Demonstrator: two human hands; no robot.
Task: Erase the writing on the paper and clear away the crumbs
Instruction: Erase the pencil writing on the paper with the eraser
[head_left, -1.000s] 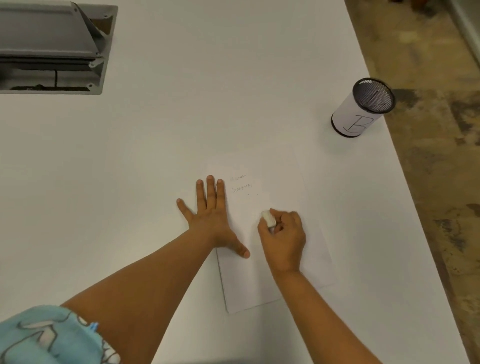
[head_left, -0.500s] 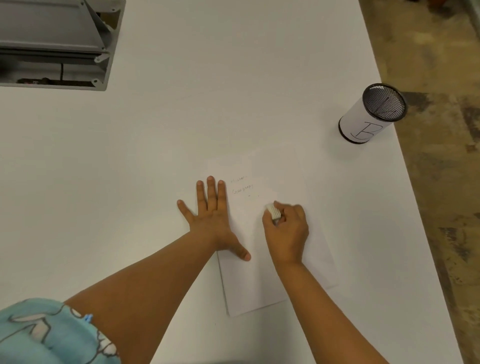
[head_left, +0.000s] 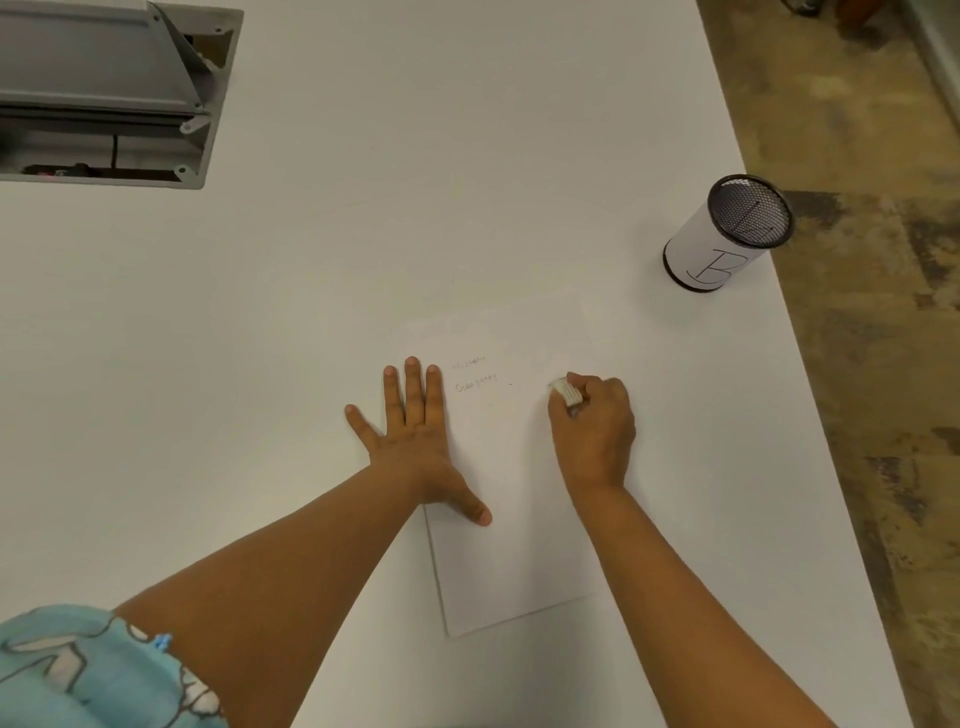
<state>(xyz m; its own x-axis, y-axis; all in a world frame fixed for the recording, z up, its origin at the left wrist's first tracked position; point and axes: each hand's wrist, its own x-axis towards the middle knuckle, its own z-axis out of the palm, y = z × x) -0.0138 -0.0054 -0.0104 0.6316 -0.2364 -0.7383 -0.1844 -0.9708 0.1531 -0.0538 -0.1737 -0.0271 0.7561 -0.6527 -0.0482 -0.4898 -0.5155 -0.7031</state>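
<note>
Paper (head_left: 511, 540): flat on the white surface (head_left: 415, 156), toward its near edge, faint writing (head_left: 472, 375) in the upper part.
Left hand (head_left: 415, 441): palm down, fingers spread, pinning the paper's left edge.
Right hand (head_left: 595, 431): fingers pinching a white eraser (head_left: 565, 391) against the paper, right of the writing.
Mesh cup (head_left: 724, 234): upright near the surface's right edge.
</note>
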